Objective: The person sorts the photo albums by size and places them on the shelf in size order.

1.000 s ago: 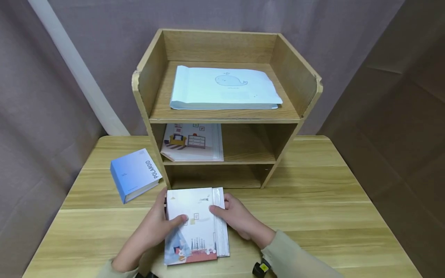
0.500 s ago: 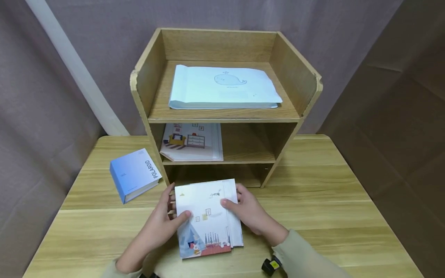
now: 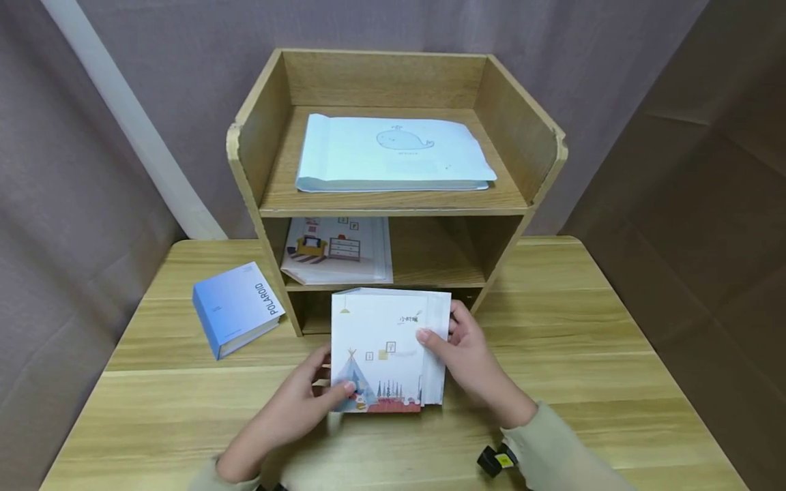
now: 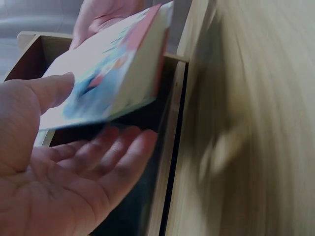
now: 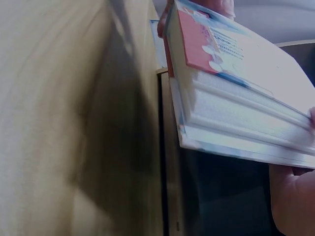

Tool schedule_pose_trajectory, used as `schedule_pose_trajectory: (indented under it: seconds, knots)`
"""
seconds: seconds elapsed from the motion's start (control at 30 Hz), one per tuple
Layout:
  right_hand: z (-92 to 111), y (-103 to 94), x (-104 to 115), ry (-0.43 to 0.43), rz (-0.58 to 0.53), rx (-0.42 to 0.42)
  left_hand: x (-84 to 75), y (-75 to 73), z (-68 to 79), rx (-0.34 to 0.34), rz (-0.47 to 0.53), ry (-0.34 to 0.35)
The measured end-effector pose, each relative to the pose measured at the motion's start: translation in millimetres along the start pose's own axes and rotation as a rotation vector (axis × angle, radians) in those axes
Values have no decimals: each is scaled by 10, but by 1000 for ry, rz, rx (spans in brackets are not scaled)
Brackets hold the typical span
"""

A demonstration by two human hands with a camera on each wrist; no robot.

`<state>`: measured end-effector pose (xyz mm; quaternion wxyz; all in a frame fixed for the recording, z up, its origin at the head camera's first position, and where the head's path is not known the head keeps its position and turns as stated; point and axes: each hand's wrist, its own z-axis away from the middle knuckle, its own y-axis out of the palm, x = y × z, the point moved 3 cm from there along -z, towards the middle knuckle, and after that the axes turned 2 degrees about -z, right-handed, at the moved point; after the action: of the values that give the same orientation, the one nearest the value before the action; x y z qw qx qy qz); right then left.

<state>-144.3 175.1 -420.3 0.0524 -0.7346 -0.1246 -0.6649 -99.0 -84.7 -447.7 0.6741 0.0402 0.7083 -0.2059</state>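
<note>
Book (image 3: 383,341) held before the shelf (image 3: 442,262), my left hand (image 3: 303,401) and right hand (image 3: 469,358) pinched to its thickness; I judge this positioning, next calling for steady alignment.

4 bks. (image 3: 374,155) (image 3: 350,266) (image 3: 236,307) (image 3: 383,334) (upper ctr., ctr., mid-L, lower ctr.), 1 shelf unit (image 3: 383,80), 1 table (image 3: 583,382) & 2 hands (image 3: 303,392) (image 3: 469,354) are counted.
</note>
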Motion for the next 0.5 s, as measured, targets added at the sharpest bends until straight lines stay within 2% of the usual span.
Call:
schedule_pose_trajectory:
  seconds: [0.13,0.2,0.5]
  knots:
    - [5,-9,75,-41,-15,-30,-18,84,-19,-9,41,36]
    - [9,-15,102,-51,-16,-35,-29,115,-26,-28,28,47]
    - [16,-44,200,-85,14,-6,-62,222,-56,-116,13,42]
